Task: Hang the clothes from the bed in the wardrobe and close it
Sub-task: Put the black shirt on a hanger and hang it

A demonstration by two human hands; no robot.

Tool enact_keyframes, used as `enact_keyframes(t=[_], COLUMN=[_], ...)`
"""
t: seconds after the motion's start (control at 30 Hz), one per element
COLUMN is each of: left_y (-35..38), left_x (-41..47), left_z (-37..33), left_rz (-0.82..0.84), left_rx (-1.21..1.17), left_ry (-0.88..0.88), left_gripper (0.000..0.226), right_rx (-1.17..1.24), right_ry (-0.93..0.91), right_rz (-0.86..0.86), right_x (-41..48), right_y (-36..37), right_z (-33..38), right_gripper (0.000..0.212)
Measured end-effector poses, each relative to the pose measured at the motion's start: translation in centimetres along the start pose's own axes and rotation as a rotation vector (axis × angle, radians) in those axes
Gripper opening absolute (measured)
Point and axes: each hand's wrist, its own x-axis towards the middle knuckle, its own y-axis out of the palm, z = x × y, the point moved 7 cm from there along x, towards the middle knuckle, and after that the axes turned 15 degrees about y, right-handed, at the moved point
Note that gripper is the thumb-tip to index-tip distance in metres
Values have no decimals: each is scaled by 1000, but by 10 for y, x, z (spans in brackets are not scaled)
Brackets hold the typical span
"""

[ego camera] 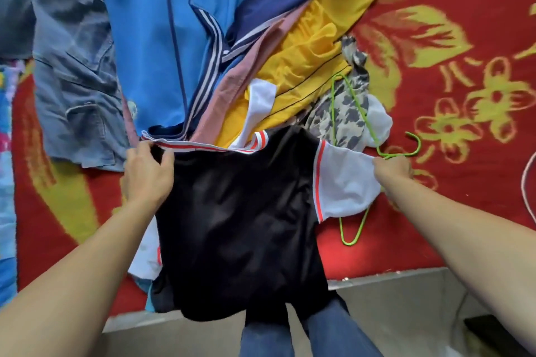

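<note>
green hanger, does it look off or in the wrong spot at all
Somewhat. The green hanger is not inside the black shirt: it lies on the bed beside it, partly under the white sleeve, with its hook by the right hand. The left hand grips the collar. Nothing looks damaged.
</note>
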Motion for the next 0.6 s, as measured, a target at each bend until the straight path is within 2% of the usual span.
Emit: enact_keyframes(t=[0.17, 0.27, 0.33, 0.37, 0.5, 0.6], left_y=[28, 30, 28, 22, 12, 2], left_x=[22, 28, 32, 34, 23, 11], left_z=[10, 17, 23, 23, 22, 19], left_rz=[-162, -250, -249, -248, -209, -198], left_rx=[-172, -255, -330, -377, -473, -509], left_ry=[-243, -321, -298, -269, -241, -280], left_gripper=[63, 57, 53, 49, 24, 21], right_rx=[365, 518, 602, 629, 539, 521], right_ry=[179, 125, -12, -97, -504, -730], right_rz=[50, 93, 71, 37, -156, -171], right_x=[43, 40, 18, 3, -56, -108], right_y=[20, 20, -2, -19, -88, -117], right_z=[-5, 23, 57, 78, 138, 175], right_gripper=[70, 51, 32, 29, 44, 53])
